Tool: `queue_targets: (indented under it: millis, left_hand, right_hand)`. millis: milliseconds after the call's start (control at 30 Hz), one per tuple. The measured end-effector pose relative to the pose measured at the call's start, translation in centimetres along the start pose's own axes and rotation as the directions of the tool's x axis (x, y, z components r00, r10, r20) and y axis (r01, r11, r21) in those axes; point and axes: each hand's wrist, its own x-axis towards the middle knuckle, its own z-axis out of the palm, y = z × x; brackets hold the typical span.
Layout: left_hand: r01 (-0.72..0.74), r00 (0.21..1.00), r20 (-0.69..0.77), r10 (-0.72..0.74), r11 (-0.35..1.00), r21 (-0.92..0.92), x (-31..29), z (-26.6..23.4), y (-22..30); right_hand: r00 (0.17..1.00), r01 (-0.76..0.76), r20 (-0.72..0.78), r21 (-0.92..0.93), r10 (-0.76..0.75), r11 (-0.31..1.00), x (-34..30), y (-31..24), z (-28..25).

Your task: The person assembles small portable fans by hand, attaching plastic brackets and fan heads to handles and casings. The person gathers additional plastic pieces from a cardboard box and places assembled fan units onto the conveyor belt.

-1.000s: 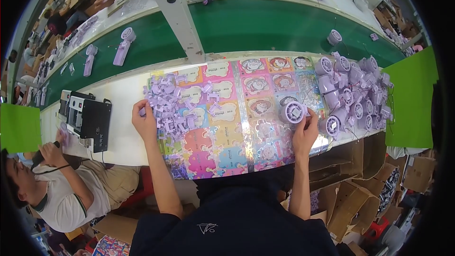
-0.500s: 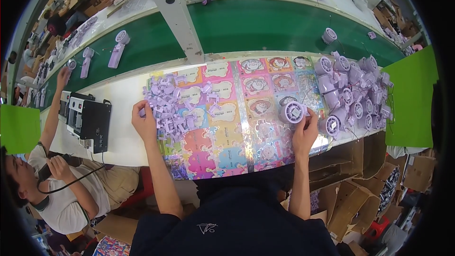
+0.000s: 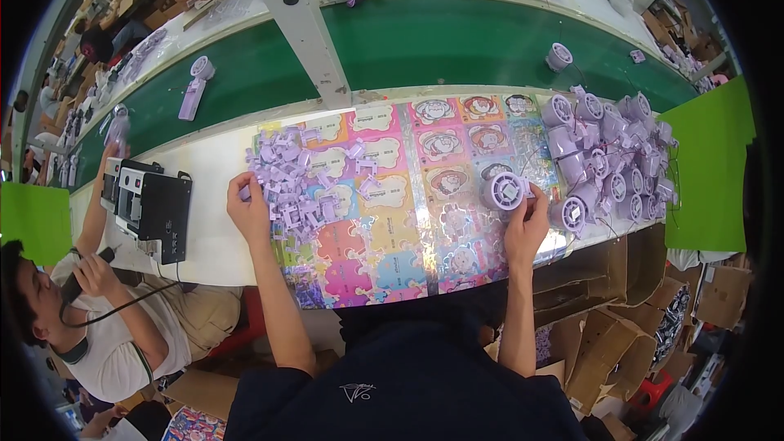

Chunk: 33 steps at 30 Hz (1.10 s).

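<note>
Over on the green belt (image 3: 408,45), a long fan (image 3: 192,100) and a lone fan head (image 3: 559,57) have slid a little leftward, and the co-worker (image 3: 102,359) at the left now reaches to a blurred purple piece (image 3: 119,124); both of the person's hands, though, stay just where they were, so the work here looks paused to me. The right hand (image 3: 527,230) is mostly closed, thumb and fingers pinching the stub of a purple fan (image 3: 502,192) over the printed sheet (image 3: 390,233), left of the fan pile (image 3: 616,188); whether it touches the sheet, I can't tell. The left hand (image 3: 247,211) is curled, fingertips nipping a small purple part (image 3: 245,193) beside the parts heap (image 3: 286,151). The held fan shows its round face: a pale ring, spokes, and a whitish square in the middle
</note>
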Motion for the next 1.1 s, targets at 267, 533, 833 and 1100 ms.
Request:
queue_targets:
  millis: [267, 533, 833, 1100]
  left_hand:
    - [0.037, 0.999, 0.012, -0.036, 0.999, -0.016, -0.1, 0.0, 0.4]
    - [-0.042, 0.983, -0.178, 0.039, 0.999, -0.014, -1.2, -0.7, 5.2]
    - [-0.713, 0.623, 0.533, 0.572, 0.696, 0.086, -7.2, 8.4, 13.2]
    - [-0.671, 0.734, 0.397, 0.551, 0.681, 0.294, -5.0, 8.7, 12.7]
  right_hand:
    - [1.0, -0.011, -0.003, 0.01, 0.012, 1.0, 0.0, 0.0, -0.1]
    - [0.996, 0.063, -0.066, -0.024, -0.064, 0.998, 0.2, 0.2, 0.4]
    - [1.0, 0.017, -0.025, 0.021, -0.016, 1.0, 0.1, -0.3, 0.0]
    - [0.998, 0.034, -0.054, -0.027, -0.035, 0.999, 0.0, 0.1, 0.1]
